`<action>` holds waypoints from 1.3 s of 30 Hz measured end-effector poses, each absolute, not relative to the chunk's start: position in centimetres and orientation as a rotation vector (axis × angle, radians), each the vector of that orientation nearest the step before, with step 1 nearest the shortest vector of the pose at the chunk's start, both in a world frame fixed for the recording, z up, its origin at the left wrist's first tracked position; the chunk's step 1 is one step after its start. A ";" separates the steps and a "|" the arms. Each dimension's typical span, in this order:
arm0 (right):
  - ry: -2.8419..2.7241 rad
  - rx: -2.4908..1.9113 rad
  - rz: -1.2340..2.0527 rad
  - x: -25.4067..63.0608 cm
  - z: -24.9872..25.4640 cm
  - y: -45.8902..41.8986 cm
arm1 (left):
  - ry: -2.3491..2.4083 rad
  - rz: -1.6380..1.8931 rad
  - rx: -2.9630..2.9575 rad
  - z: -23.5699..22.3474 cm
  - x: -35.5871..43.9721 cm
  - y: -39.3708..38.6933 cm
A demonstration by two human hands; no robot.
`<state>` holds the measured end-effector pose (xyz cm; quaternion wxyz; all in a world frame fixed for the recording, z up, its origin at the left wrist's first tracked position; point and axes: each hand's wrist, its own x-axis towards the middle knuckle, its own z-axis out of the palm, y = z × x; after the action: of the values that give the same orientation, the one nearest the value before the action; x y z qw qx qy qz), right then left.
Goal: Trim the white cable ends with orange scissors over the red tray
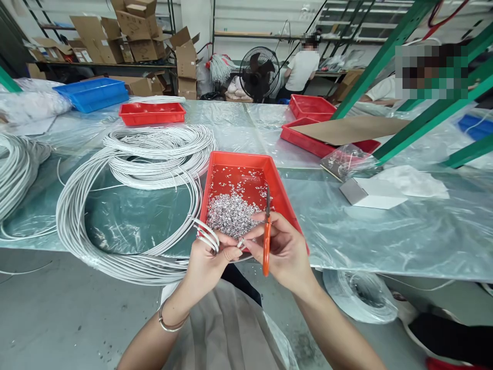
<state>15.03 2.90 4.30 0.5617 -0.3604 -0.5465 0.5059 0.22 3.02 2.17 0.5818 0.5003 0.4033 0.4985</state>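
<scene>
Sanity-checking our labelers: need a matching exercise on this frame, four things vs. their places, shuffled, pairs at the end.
Things
1. Orange-handled tool
2. Small metal pieces
3. Bracelet
4. Black fan

Places
A. Around the wrist of the left hand
B. Beyond the far edge of the table
C. Held in the right hand
D. Heaped and scattered in the red tray nearest the hands

Pairs: 1-C, 2-D, 3-A, 4-B
</scene>
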 end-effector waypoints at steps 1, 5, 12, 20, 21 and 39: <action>-1.294 -0.850 1.200 15.0 4.4 2.9 | 0.923 1.138 1.169 2.1 0.0 3.1; -1.309 -0.850 1.257 14.8 4.6 2.9 | 0.788 1.047 1.238 1.8 -0.6 3.6; -1.409 -1.060 0.975 15.7 3.7 4.7 | 0.779 0.975 1.223 1.9 -0.7 3.5; -1.474 -1.274 0.569 19.6 4.3 7.0 | 0.918 0.954 1.475 1.6 -0.4 3.2; -1.454 -1.218 0.611 19.8 4.8 6.6 | 0.942 0.950 1.495 1.6 -0.4 3.3; -2.124 -0.925 0.690 18.4 8.6 2.3 | 0.708 0.847 1.311 3.1 0.9 2.1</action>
<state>18.38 2.31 8.61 0.3542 -0.3579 -0.8217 0.2671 0.93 2.14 3.06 0.6549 0.5780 0.3122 0.3737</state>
